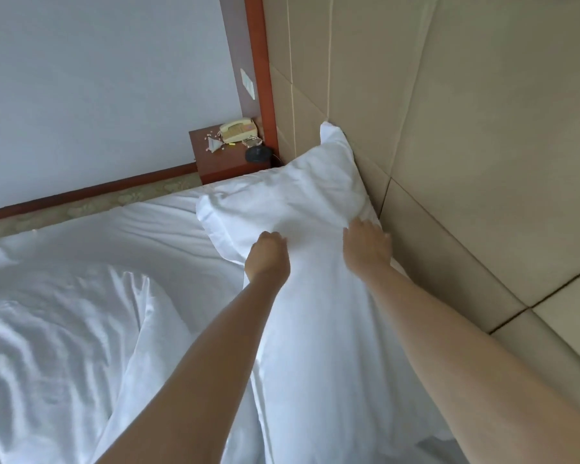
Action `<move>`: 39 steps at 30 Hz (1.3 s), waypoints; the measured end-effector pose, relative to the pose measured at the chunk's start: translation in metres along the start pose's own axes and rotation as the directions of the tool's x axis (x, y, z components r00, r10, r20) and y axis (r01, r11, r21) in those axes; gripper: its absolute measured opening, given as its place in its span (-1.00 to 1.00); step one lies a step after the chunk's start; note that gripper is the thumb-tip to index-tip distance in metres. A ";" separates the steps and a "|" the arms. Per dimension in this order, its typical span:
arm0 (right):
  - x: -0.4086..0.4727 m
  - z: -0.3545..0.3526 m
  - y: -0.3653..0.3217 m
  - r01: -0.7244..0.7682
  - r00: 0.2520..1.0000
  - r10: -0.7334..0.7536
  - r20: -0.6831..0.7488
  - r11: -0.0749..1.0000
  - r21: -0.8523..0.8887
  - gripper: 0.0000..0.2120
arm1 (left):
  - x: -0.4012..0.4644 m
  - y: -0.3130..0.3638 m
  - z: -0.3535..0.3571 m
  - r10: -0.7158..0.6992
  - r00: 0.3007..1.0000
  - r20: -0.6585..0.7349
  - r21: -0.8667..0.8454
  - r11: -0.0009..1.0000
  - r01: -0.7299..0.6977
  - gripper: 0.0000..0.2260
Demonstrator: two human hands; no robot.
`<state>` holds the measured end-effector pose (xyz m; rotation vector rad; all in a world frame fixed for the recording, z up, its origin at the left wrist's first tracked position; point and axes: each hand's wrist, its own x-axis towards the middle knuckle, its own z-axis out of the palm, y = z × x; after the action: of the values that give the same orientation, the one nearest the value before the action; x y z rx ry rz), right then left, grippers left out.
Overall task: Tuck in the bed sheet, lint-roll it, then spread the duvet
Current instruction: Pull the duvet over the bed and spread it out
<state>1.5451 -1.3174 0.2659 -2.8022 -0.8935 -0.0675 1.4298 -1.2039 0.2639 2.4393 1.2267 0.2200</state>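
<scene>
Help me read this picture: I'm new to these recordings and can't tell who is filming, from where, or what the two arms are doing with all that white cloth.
There is no machine here. A person wears a camera on the head, looking forward and down, so the two bare arms reaching away from you are their own.

They stand at the head end of a bed, beside the padded headboard. The left hand has its fingers curled into the white pillow, a firm grip on its near edge. The right hand lies on the pillow's edge by the headboard; whether it grips or only presses is hard to tell.

The pillow leans against the headboard. A white sheet covers the mattress, and a rumpled white duvet lies at lower left.

Beyond the bed, a wooden nightstand holds a cream telephone and small clutter.
</scene>
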 end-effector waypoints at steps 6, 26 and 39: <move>-0.027 0.077 0.028 -0.091 0.873 0.089 0.480 0.996 -0.021 -0.52 | -0.007 -0.033 0.072 0.038 0.950 0.309 0.110 0.991 -0.076 -0.63; -0.105 0.027 -0.040 0.116 0.898 -0.132 0.419 0.991 0.063 -0.48 | -0.097 -0.083 0.024 0.035 0.951 0.308 0.268 0.956 -0.122 -0.64; -0.292 -0.041 -0.155 0.230 0.893 -0.239 0.381 0.971 0.069 -0.48 | -0.249 -0.208 -0.102 0.030 0.966 0.259 0.236 0.967 -0.093 -0.54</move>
<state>1.2185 -1.3682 0.3034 -2.7157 -1.3074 0.4767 1.0949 -1.2624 0.2788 2.6173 1.1213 -0.2370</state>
